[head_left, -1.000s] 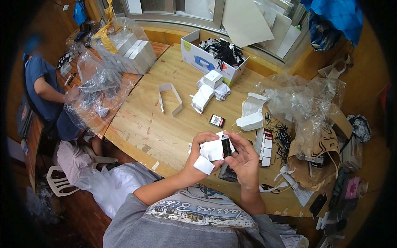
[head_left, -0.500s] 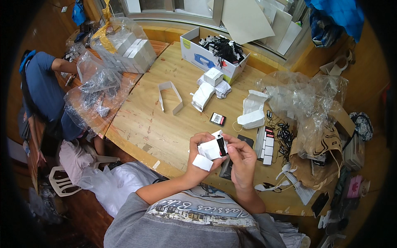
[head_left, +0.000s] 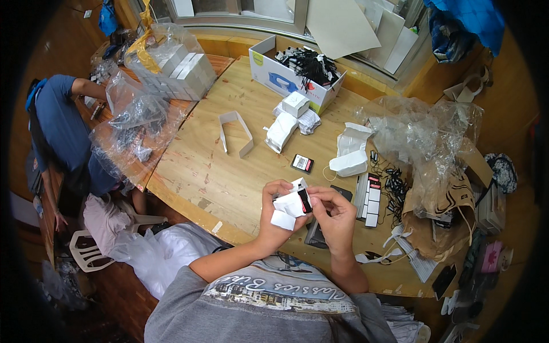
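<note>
Right hand [head_left: 338, 220] now in narrower pinch

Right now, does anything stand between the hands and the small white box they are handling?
Nothing visible does: the left hand already holds the small white box, and the right hand appears to touch the black piece at its right end.

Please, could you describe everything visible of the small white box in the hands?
The small, white, rectangular, card-like box seems open and is tilted, with a square white flap hanging at its lower left. A black strip with red marking shows at its right end. The bare left hand grips it from the left, above the brown wooden table; the bare right hand is at the black strip, exact contact unclear.
</note>
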Action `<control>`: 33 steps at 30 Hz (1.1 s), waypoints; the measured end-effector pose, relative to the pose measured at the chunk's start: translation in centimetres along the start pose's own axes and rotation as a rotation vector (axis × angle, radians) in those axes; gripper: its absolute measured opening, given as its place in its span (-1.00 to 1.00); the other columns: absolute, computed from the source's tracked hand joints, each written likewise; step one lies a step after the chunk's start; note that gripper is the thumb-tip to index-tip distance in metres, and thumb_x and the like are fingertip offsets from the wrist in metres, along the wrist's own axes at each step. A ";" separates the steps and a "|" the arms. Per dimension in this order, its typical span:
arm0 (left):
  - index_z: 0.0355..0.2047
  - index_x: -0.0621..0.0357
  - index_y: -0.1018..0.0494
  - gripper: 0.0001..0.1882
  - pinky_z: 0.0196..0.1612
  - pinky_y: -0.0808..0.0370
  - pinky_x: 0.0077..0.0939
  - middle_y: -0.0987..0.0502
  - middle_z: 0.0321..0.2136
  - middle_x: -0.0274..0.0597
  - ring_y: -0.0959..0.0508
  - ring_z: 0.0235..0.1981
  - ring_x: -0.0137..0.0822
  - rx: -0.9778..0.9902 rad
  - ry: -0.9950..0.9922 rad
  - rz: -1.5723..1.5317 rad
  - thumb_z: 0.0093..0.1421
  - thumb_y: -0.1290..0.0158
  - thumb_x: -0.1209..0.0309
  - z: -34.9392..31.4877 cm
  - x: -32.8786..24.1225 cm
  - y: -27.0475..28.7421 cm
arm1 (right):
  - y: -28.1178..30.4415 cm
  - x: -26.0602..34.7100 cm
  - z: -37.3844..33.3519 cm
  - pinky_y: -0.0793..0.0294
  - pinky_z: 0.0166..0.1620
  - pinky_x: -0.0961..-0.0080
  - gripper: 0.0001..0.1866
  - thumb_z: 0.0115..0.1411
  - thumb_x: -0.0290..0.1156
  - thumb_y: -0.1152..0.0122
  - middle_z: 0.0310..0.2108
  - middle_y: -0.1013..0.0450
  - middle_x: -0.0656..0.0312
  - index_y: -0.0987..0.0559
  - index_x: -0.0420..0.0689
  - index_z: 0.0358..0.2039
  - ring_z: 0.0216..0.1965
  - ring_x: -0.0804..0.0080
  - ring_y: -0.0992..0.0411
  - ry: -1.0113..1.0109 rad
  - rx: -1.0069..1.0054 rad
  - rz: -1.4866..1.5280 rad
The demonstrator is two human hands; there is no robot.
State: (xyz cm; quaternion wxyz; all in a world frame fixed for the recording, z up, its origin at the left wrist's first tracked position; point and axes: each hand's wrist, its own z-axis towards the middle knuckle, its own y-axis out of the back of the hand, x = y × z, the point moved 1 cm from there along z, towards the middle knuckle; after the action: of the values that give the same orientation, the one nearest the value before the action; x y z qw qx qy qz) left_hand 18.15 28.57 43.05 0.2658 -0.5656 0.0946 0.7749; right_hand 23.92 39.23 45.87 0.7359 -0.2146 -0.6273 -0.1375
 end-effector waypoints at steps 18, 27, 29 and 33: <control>-0.20 0.11 -0.17 -0.41 -0.15 -0.33 -0.50 -0.24 -0.18 -0.07 -0.35 -0.19 -0.29 0.007 -0.126 0.128 -0.27 -0.14 0.71 0.2 1.1 0.6 | 0.6 -0.1 0.0 -0.38 -0.26 0.64 -0.96 -0.02 -0.66 -0.05 -0.35 -0.42 0.10 -0.44 -0.36 -0.49 -0.31 0.48 -0.39 0.086 -0.119 -0.105; -0.17 0.14 -0.14 -0.41 -0.15 -0.30 -0.55 -0.18 -0.17 -0.11 -0.30 -0.17 -0.32 -0.007 -0.043 0.071 -0.25 -0.12 0.69 0.3 0.4 0.4 | -1.2 -0.2 -0.5 -0.43 -0.34 0.48 -0.87 -0.13 -0.63 -0.14 -0.36 -0.43 0.08 -0.43 -0.28 -0.48 -0.37 0.21 -0.44 0.549 -0.134 -0.662; -0.15 0.14 -0.11 -0.40 -0.15 -0.29 -0.55 -0.16 -0.16 -0.12 -0.30 -0.17 -0.33 -0.009 0.001 0.082 -0.23 -0.11 0.67 0.3 0.5 0.5 | -1.3 -0.4 -0.6 -0.43 -0.33 0.46 -0.84 -0.12 -0.61 -0.15 -0.34 -0.42 0.06 -0.44 -0.30 -0.45 -0.37 0.20 -0.44 0.566 -0.128 -0.744; -0.10 0.12 -0.04 -0.36 -0.16 -0.28 -0.55 -0.15 -0.15 -0.15 -0.29 -0.17 -0.36 0.015 0.089 0.076 -0.20 -0.09 0.64 0.6 0.7 0.8 | -1.5 -0.8 -0.9 -0.43 -0.30 0.43 -0.77 -0.08 -0.56 -0.17 -0.29 -0.40 0.01 -0.43 -0.34 -0.36 -0.35 0.17 -0.44 0.596 -0.108 -0.864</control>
State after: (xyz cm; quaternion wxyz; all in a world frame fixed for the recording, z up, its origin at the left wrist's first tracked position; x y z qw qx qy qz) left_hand 17.03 28.38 42.50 0.2359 -0.5936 0.1335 0.7577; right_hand 23.80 37.42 45.21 0.7463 0.0745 -0.4143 -0.5156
